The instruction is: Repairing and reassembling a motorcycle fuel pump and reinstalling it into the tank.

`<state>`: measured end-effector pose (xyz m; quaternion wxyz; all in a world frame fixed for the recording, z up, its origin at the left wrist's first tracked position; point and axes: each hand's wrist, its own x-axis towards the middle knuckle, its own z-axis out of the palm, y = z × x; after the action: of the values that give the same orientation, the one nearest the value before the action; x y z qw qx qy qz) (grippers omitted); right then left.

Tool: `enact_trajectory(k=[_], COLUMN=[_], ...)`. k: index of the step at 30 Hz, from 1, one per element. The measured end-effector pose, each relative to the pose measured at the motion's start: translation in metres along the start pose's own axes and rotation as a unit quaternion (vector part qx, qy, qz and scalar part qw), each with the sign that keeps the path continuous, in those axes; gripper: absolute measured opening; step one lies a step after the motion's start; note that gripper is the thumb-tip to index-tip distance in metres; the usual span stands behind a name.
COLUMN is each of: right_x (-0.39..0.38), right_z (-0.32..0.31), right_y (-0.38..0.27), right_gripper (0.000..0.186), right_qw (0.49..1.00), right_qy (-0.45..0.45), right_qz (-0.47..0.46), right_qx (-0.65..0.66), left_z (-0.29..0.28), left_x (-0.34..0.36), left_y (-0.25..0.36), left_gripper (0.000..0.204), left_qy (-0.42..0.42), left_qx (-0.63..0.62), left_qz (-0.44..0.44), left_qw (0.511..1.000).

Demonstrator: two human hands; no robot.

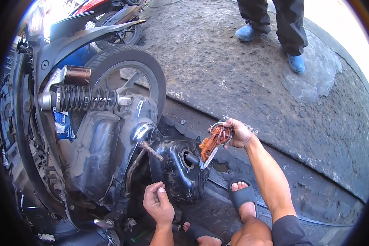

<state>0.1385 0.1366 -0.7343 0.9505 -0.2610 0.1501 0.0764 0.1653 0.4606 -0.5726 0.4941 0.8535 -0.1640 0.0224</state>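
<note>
In my right hand (pixel 238 133) is an orange fuel pump unit (pixel 211 144), gripped by its round rim, with thin wires wound across it. The pump's lower end hangs close beside the round opening of a black metal fuel tank (pixel 176 180). A dark cylindrical piece (pixel 191 158) shows at that opening. My left hand (pixel 159 203) is closed in front of the tank, its fingers curled and thumb pressed against them. Whatever it may hold is hidden.
A partly stripped scooter fills the left, with its rear wheel (pixel 129 78), coil shock absorber (pixel 86 98) and kick lever (pixel 151 151). Another person's legs in blue shoes (pixel 245 33) stand at the far right. My sandalled foot (pixel 242 197) is right of the tank. A raised concrete edge (pixel 266 149) crosses behind.
</note>
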Motion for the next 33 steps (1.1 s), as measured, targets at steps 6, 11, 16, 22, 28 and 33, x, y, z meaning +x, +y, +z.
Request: enact_trajectory(k=[6, 11, 16, 22, 28, 33], right_x=[0.023, 0.037, 0.031, 0.021, 0.014, 0.014], right_z=[0.008, 0.008, 0.01, 0.005, 0.005, 0.013], right_y=[0.0, 0.022, 0.044, 0.057, 0.057, 0.047], right_gripper=[0.043, 0.044, 0.044, 0.048, 0.048, 0.053], right_qw=[0.999, 0.997, 0.987, 0.982, 0.99, 0.993], right_qy=[0.017, -0.001, 0.009, -0.008, -0.045, -0.086], right_qz=[0.029, 0.049, 0.033, 0.017, 0.006, -0.014], right_qx=[-0.031, 0.051, 0.155, 0.19, 0.131, 0.083], left_z=[0.001, -0.001, -0.002, 0.0, 0.005, 0.01], left_x=[0.005, 0.005, 0.005, 0.004, 0.004, 0.007], left_y=[0.002, 0.001, -0.001, 0.001, 0.006, 0.007], left_gripper=[0.013, 0.013, 0.014, 0.014, 0.015, 0.012], left_qy=[-0.012, -0.013, -0.012, -0.026, -0.047, -0.069], left_qx=[0.0, -0.002, -0.004, 0.006, 0.029, 0.044], left_qz=[0.016, 0.007, 0.009, 0.018, 0.045, 0.088], left_qw=[1.0, 1.0, 1.0, 0.999, 0.997, 0.993])
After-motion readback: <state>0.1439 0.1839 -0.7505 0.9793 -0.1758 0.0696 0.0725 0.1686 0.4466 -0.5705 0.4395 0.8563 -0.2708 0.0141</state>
